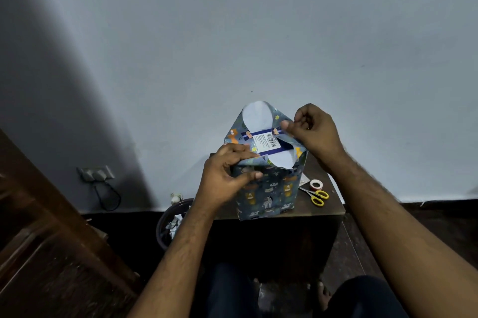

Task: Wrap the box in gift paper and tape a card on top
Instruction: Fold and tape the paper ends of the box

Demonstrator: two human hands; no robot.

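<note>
The left hand (227,175) pinches the near-left fold of the gift paper (266,193) against the upright box (267,143) on the small table (328,207). The right hand (314,131) pinches the right flap; creasing it tight against the box's edge should keep the end neat.

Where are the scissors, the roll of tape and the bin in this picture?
scissors (318,197): head view, on the yellow handles.
roll of tape (317,184): head view, on its red and white ring.
bin (165,224): head view, on its dark left wall.
</note>
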